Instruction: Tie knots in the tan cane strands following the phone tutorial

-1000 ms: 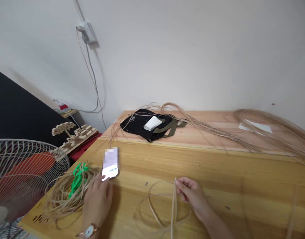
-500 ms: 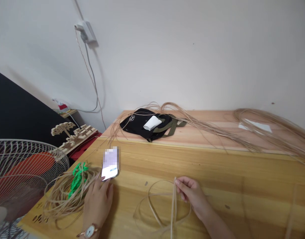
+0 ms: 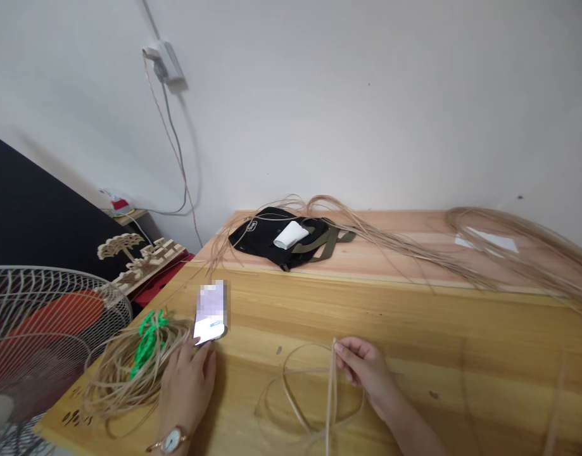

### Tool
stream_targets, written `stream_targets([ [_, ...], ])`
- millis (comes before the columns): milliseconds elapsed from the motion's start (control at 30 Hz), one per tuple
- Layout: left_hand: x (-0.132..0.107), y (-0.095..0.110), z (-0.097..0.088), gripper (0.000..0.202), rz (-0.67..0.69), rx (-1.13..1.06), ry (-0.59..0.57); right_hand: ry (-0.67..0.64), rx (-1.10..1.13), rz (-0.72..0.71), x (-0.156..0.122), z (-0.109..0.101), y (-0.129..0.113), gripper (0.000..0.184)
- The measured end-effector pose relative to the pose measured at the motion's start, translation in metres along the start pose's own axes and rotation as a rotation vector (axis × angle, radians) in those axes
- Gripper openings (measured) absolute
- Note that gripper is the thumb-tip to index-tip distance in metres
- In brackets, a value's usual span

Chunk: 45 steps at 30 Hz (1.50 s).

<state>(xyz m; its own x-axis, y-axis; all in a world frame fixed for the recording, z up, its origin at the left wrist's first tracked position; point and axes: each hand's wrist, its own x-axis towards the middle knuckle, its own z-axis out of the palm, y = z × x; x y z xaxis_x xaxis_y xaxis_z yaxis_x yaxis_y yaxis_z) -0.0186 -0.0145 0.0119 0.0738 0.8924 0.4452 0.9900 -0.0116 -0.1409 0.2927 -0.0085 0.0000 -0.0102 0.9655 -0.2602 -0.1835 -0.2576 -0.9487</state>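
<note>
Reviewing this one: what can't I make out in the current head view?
All in the head view:
Phone: upper screen, masked by pixelation.
Watch: dial too small to read.
Coiled strips: right side, partly behind the left hand.
Strip in the right hand: lower part, cut off by the bottom edge.
Fan: cut off by the left edge.

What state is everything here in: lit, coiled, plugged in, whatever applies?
Phone: screen lit.
Left hand: fingers at phone's lower end.
Right hand: pinching cane strips.
Cane strips: loosely looped.
Cane bundle: coiled, green ribbon across it.
Black bag: lying flat, white paper on top.
Plugs: in socket.
Wristwatch: worn.
Fan: unclear if spinning.
</note>
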Motion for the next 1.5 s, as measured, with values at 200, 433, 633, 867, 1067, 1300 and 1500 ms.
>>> stream_targets([
  [200,0.000,0.009,-0.006,0.030,-0.067,-0.200,-0.033,0.000,0.000,0.002,0.000,0.000,0.000,0.035],
  [433,0.002,0.087,-0.044,0.026,-0.109,-1.085,-0.323,-0.076,-0.064,-0.020,-0.008,0.008,-0.004,0.034],
  [633,0.001,0.148,-0.059,0.024,-0.275,-1.552,-0.450,-0.206,-0.102,-0.127,-0.027,0.021,-0.021,0.028],
  [867,0.003,0.159,-0.085,0.023,-0.400,-1.678,-0.427,-0.192,-0.079,-0.170,-0.045,0.023,-0.040,0.027],
  [1067,-0.001,0.160,-0.097,0.022,-0.411,-1.697,-0.453,-0.207,-0.070,-0.197,-0.051,0.020,-0.042,0.023],
  [1300,-0.005,0.162,-0.099,0.021,-0.542,-1.833,-0.497,-0.229,-0.077,-0.227,-0.055,0.021,-0.041,0.022],
  [1500,-0.008,0.165,-0.097,0.022,-0.669,-2.089,-0.648,-0.254,-0.038,-0.222,-0.058,0.025,-0.045,0.021],
])
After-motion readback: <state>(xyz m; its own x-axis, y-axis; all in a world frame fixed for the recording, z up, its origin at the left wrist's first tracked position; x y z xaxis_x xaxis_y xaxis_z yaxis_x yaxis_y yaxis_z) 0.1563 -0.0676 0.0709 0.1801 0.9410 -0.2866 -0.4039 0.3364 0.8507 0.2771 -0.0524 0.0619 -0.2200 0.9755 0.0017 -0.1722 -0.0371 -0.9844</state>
